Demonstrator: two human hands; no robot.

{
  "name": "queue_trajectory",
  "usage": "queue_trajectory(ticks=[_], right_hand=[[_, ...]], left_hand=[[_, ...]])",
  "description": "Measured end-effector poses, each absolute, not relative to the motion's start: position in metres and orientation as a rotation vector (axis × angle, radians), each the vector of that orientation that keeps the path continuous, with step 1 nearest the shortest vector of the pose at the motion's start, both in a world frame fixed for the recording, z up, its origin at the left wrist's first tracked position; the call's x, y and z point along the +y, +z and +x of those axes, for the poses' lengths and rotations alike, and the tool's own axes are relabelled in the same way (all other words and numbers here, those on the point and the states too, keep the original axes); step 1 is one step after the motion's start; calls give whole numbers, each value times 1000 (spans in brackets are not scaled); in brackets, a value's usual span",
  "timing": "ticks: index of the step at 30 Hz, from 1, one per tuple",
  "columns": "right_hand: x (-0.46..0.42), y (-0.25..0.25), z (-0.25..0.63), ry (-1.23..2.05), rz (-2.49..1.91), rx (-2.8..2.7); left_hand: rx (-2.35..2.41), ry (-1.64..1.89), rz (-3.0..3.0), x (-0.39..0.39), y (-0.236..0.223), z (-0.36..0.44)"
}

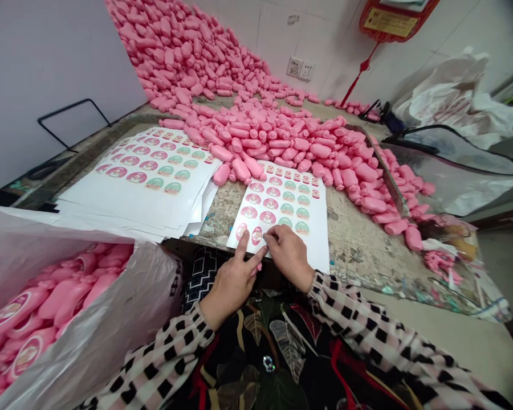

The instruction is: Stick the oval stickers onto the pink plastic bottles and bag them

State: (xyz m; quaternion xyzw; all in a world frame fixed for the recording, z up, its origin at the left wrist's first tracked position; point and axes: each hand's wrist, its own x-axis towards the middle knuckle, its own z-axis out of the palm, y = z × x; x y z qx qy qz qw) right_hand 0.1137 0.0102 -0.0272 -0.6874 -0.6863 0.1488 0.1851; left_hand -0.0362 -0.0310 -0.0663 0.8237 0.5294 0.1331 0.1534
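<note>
A sheet of stickers [320, 228] lies at the table's front edge, printed with pink ovals and green rounds. My left hand [231, 285] is at its lower edge, the index finger stretched onto the paper beside a pink oval sticker. A bit of a pink bottle [259, 266] shows under the fingers of that hand, the rest hidden by them. My right hand [288, 253] is closed in a pinch at the edge of another pink oval sticker [256, 235]. Its fingertips are close to my left thumb.
A heap of small pink bottles [277, 136] spreads behind the sheet and up the wall. More sticker sheets [123, 199] are stacked at left. A white bag [145, 290] of labelled pink bottles stands front left. A wooden strip [387, 176] edges the heap at right.
</note>
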Motion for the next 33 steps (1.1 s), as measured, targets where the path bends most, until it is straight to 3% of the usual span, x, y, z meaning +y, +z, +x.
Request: queue_trajectory(ticks=[22,33], right_hand=[[40,-2,117,657,-1959,-1783],[22,-27,125,748,-1809,-1637]], left_hand=[[1569,313,2429,-32,-68,-37],[1472,437,2383,-32,-68,-43]])
